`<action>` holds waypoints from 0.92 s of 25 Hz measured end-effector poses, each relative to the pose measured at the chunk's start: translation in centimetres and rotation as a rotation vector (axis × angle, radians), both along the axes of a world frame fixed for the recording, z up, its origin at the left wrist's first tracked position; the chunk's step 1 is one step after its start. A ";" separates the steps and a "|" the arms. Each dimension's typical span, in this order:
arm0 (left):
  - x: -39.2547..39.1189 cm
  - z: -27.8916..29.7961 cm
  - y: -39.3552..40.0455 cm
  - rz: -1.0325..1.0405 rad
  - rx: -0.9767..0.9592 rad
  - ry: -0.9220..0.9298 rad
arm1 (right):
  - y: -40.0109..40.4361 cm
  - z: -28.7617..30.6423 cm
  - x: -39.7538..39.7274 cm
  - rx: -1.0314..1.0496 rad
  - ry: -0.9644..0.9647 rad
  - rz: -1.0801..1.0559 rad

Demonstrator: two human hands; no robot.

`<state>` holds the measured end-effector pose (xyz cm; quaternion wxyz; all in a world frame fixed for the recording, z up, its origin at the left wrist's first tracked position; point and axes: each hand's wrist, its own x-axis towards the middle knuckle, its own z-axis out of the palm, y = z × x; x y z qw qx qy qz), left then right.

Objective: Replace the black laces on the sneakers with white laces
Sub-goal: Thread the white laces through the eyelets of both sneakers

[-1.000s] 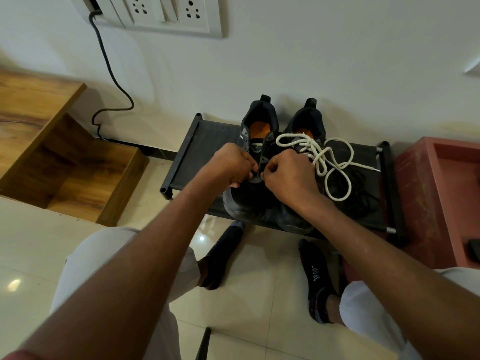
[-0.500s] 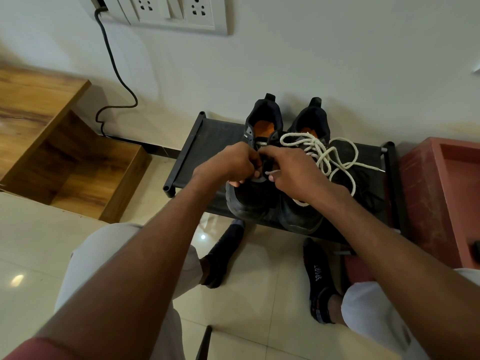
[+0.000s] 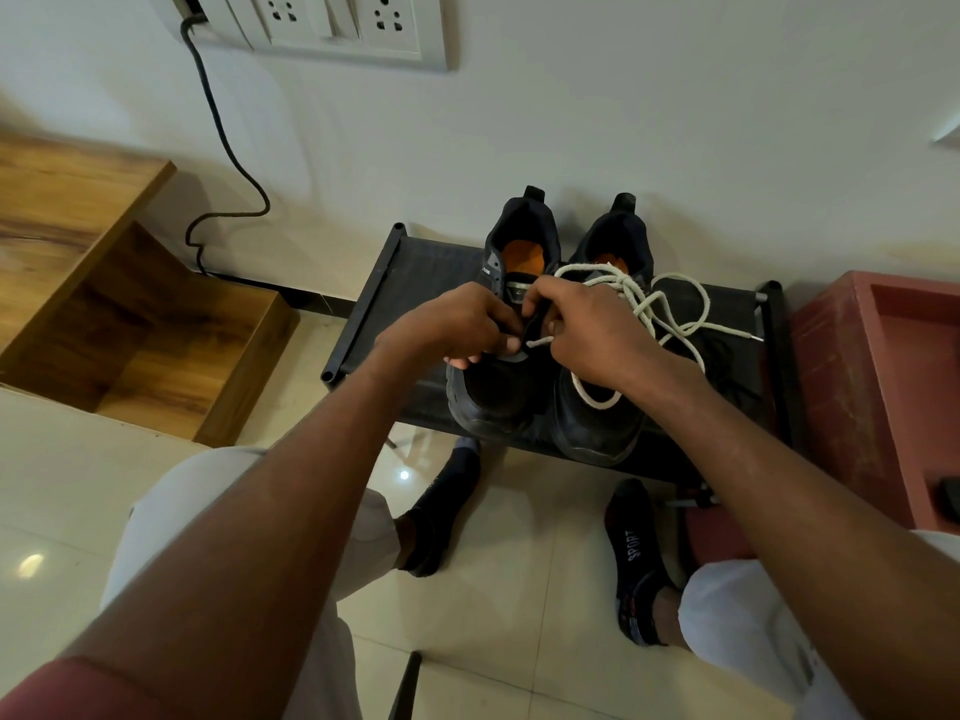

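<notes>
Change: your hands have crept from the toe end up toward the tongue, so threading seems to be advancing.
Left hand: curled, pinching at the left sneaker eyelets.
Right hand: pinching the white lace tip.
Sneakers: side by side on the black rack.
Axis: toes toward you, heels at the wall.
</notes>
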<state>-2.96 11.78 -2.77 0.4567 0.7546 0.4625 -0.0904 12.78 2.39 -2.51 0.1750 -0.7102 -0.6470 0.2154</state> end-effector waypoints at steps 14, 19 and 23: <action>-0.1 -0.8 0.3 0.142 -0.035 -0.080 | 0.4 -0.3 0.7 -0.016 0.067 -0.003; -0.9 -0.6 0.6 0.052 -0.083 -0.072 | 0.8 -0.5 1.1 -0.100 0.066 0.064; -0.5 -0.7 0.4 0.090 -0.087 -0.071 | 0.6 -0.5 1.3 -0.095 0.089 0.053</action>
